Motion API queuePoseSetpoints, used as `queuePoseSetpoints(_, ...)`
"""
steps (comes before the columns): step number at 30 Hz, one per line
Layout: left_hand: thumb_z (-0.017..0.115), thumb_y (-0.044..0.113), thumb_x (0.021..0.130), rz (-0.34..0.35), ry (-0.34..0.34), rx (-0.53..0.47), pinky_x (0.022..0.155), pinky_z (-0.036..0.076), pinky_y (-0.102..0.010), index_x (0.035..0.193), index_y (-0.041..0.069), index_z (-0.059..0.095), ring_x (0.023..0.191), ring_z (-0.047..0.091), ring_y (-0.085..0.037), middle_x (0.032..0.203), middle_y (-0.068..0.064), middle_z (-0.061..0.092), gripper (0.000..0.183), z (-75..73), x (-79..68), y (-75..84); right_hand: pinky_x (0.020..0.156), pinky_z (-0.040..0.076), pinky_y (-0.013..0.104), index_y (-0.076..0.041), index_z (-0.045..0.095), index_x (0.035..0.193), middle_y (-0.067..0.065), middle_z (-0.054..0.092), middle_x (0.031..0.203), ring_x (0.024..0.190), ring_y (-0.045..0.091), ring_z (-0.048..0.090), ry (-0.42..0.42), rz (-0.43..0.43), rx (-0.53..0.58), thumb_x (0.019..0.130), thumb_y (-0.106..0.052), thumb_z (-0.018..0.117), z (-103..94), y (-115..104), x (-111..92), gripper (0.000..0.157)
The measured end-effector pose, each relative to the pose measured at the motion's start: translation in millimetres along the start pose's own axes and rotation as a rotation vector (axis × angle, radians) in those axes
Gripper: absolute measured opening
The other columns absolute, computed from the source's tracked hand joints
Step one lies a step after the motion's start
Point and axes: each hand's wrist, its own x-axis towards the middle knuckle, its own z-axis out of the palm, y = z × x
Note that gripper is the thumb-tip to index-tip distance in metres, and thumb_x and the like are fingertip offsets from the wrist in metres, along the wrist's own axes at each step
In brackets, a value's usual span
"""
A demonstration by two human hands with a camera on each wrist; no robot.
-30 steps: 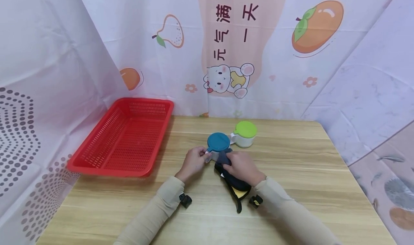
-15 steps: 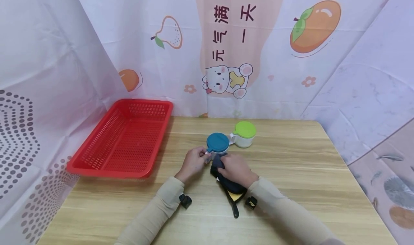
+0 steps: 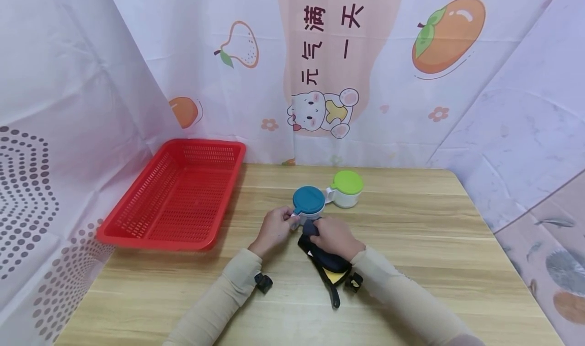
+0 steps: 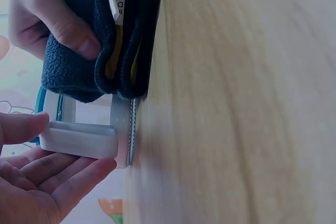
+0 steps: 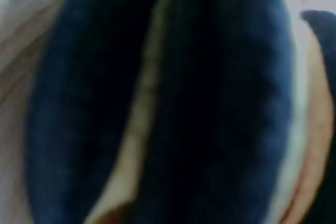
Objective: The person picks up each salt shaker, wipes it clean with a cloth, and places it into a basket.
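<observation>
A small white seasoning jar with a blue lid (image 3: 308,199) stands upright near the middle of the table. My left hand (image 3: 272,230) holds it by its white handle (image 4: 79,141), thumb on one side and fingers on the other. Bunched in my right hand (image 3: 337,238) is a dark navy cloth (image 3: 330,260), its folded front end right at the near side of the jar. The cloth shows a yellow inner face and a white tag in the left wrist view. Blurred folds of the same cloth (image 5: 226,98) fill the right wrist view.
Just behind and right of the blue-lidded jar is a similar white jar with a green lid (image 3: 347,182). A red perforated basket (image 3: 157,243) sits at the left. A printed curtain (image 3: 256,107) hangs along the table's back edge.
My right hand has shifted slightly left and toward me, taking the cloth from the jar's right front to its near side. The left hand keeps its grip on the handle, nearly still.
</observation>
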Motion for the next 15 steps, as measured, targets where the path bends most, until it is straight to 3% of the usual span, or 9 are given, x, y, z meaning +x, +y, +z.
queuePoseSetpoints(8,0.065,0.018,0.093,-0.004,-0.005,0.008,0.06,0.039,-0.025,0.087,0.006,0.067,0.068,0.052,-0.013,0.081,-0.012,0.07,0.014,0.4,1.5,-0.8,0.056,0.047,0.036,-0.005,0.066,0.078,0.007,0.064,0.072,0.062,0.018,0.054,0.006,0.046,0.034,0.081,-0.022,0.075,-3.5,10.9,-4.2,0.019)
queuePoseSetpoints(15,0.066,0.018,0.092,-0.008,0.016,0.0,0.06,0.042,-0.024,0.085,0.006,0.066,0.068,0.054,-0.012,0.078,-0.007,0.069,0.015,1.5,1.0,-3.1,0.055,0.046,0.036,-0.004,0.068,0.082,0.006,0.064,0.071,0.061,0.018,0.054,0.044,0.048,-0.011,0.082,-0.025,0.075,-7.1,16.6,-7.4,0.023)
